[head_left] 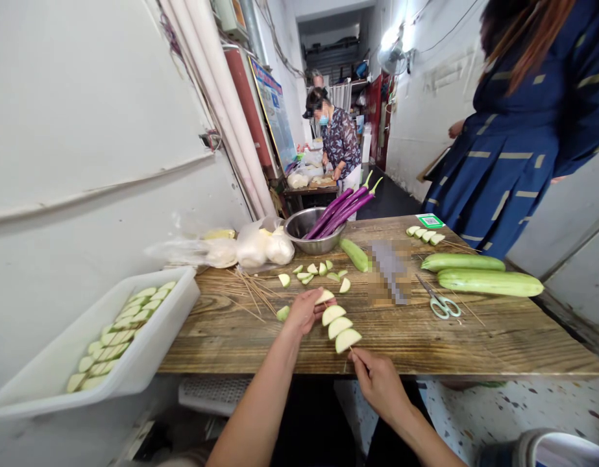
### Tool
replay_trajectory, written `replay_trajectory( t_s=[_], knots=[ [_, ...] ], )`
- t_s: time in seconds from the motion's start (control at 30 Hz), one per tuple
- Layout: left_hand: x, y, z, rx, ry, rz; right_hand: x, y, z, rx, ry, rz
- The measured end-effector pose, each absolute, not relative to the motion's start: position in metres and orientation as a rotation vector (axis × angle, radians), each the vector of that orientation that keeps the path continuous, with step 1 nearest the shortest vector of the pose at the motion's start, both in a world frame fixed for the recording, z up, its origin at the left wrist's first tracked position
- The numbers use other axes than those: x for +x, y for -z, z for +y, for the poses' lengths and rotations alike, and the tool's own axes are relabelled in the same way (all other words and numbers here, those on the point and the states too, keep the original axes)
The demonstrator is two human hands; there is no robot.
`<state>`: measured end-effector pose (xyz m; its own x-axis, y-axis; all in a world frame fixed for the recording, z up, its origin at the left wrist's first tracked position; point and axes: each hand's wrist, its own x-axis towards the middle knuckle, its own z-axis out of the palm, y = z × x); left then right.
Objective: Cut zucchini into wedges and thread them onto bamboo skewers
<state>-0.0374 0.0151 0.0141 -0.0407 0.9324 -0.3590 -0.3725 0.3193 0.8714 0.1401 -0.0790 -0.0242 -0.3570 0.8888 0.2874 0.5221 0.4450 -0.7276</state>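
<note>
Between my hands runs a thin skewer with several half-round zucchini slices (pixel 340 327) threaded on it. My right hand (pixel 377 376) pinches the skewer's near end, just below the lowest slice. At the far end, my left hand (pixel 306 310) holds another pale zucchini slice (pixel 324 296) in its fingers, against the skewer's tip. Loose zucchini pieces (pixel 323 268) lie on the wooden table (pixel 299 353) beyond my left hand. Bare wooden skewers (pixel 250 290) are spread to the left of them.
A white tub (pixel 182 292) of skewered slices stands left. Behind are plastic bags (pixel 265 246) and a metal bowl (pixel 299 227) with eggplants (pixel 345 209). Scissors (pixel 442 305), a blurred knife (pixel 389 266) and whole zucchinis (pixel 488 281) lie right. One person (pixel 508 143) stands close; another (pixel 342 139) works farther back.
</note>
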Motion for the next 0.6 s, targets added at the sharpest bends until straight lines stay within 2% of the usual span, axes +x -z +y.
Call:
replay_trajectory(
  t_s=[0.6],
  knots=[
    [-0.026, -0.012, 0.015, 0.382, -1.194, 0.981, 0.14, 0.023, -0.078, -1.162, -0.677, -1.992]
  ],
)
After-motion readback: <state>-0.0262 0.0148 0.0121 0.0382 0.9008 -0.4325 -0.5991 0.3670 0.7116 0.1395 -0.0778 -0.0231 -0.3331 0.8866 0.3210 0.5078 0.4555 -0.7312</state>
